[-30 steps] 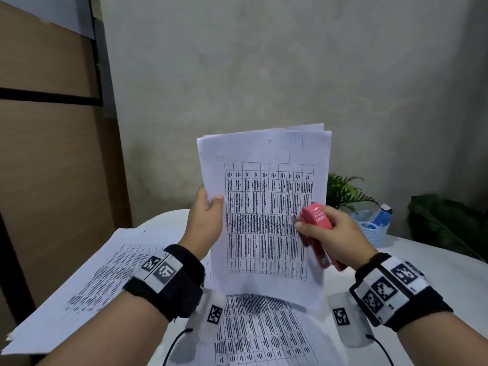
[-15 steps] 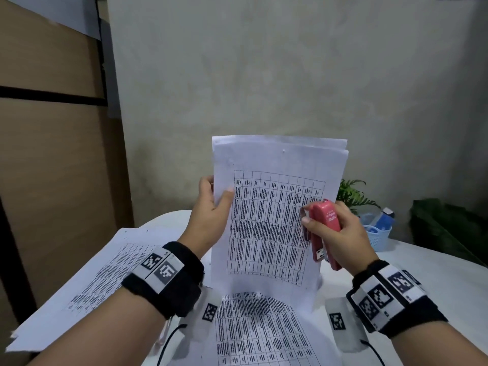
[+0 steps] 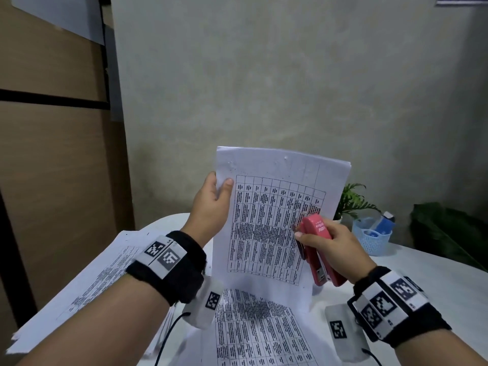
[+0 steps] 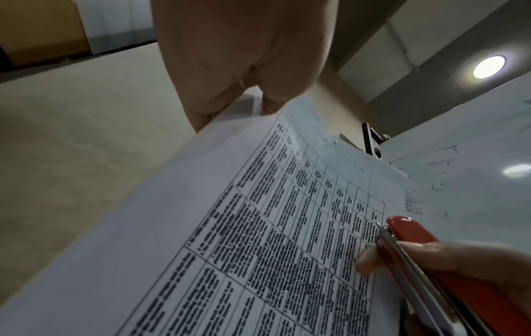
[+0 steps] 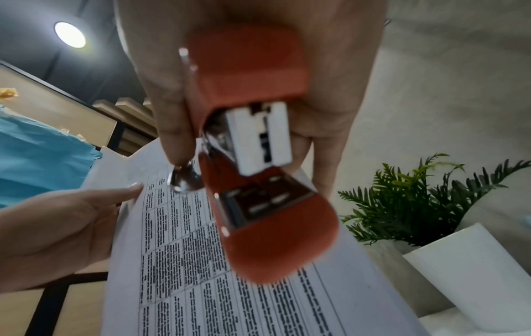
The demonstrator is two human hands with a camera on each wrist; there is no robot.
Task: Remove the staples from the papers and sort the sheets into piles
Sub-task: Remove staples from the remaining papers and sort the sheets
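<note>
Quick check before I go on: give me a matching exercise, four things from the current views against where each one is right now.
Things:
1. red stapler
2. held sheets
3. blue basket
4. paper pile

Places:
A. on the table under the left forearm
B. gripped in the right hand
C. on the table at the far right, beside the potted plant
D. held upright by their left edge in the left hand

Pairs: 1-B, 2-D, 3-C, 4-A

table text unreadable, staples unseen
</note>
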